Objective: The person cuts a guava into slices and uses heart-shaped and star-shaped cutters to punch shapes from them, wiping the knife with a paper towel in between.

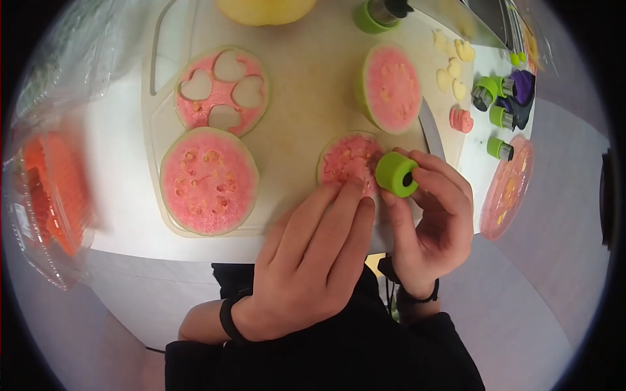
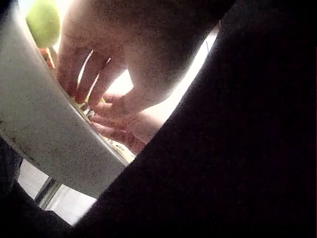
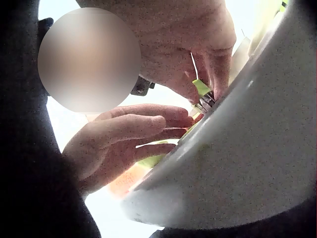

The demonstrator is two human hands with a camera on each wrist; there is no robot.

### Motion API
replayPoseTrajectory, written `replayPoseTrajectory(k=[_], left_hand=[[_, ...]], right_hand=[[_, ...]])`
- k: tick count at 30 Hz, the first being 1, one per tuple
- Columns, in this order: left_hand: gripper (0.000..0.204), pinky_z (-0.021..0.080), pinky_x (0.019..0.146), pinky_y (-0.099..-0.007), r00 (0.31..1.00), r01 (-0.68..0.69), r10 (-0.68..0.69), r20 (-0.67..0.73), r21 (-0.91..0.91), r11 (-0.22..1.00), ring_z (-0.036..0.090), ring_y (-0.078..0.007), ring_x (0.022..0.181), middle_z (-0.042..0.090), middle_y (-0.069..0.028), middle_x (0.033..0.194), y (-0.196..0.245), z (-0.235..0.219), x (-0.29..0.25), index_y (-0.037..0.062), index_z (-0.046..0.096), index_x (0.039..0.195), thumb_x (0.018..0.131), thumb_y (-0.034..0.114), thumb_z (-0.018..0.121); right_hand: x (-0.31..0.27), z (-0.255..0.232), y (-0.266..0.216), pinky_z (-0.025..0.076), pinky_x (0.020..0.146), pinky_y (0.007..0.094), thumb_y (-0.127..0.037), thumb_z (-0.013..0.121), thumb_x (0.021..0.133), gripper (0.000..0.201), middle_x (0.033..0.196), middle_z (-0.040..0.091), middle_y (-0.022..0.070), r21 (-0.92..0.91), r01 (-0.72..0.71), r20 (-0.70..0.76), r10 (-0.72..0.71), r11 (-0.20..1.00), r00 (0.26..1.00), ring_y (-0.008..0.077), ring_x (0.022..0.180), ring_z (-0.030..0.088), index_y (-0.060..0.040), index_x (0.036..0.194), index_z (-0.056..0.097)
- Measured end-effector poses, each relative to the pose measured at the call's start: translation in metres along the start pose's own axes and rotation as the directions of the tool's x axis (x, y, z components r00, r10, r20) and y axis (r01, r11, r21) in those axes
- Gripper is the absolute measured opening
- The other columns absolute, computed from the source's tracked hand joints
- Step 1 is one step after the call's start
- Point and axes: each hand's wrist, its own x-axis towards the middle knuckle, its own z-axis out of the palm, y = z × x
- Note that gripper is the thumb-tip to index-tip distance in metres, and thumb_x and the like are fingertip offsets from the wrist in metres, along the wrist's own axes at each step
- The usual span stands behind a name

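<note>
On the cutting board (image 1: pixel 293 98) lies a pink fruit slice (image 1: pixel 345 153) with cut outlines in its flesh. My left hand (image 1: pixel 313 260) rests its nearly straight fingertips on the slice's near side. At the slice's right edge, my right hand (image 1: pixel 437 221) grips a green-rimmed cutter (image 1: pixel 394 173) between thumb and fingers. In the right wrist view the cutter's metal part (image 3: pixel 206 101) points down beside the fingertips of the left hand (image 3: pixel 119 139). The left wrist view shows the left hand (image 2: pixel 114 54) dark from behind; its fingertips are partly hidden by the board's edge.
A slice with heart-shaped holes (image 1: pixel 207 109), a round fruit half (image 1: pixel 208 182) and another half (image 1: pixel 391 88) lie on the board, with a knife (image 1: pixel 432 130) at right. Several cutters (image 1: pixel 501 117), small pale cutouts (image 1: pixel 458 89) and a pink container (image 1: pixel 507 189) are further right; a clear package (image 1: pixel 55 195) is left.
</note>
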Motion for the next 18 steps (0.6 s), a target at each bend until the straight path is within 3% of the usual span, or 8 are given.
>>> replayPoseTrajectory(k=[18], left_hand=[[0.024, 0.061, 0.084, -0.0372, 0.998, 0.024, -0.021, -0.051, 0.052, 0.998, 0.071, -0.0288, 0.11, 0.074, -0.0141, 0.124, 0.0005, 0.0024, 0.0027, -0.0013, 0.076, 0.109, 0.086, 0.003, 0.073]], right_hand=[[-0.0016, -0.0051, 0.0, 0.064, 0.095, 0.0423, 0.005, 0.082, 0.089, 0.032, 0.124, 0.072, 0.0269, -0.093, 0.018, 0.05, -0.014, 0.996, 0.999, 0.0361, 0.11, 0.076, 0.0066, 0.118, 0.069]])
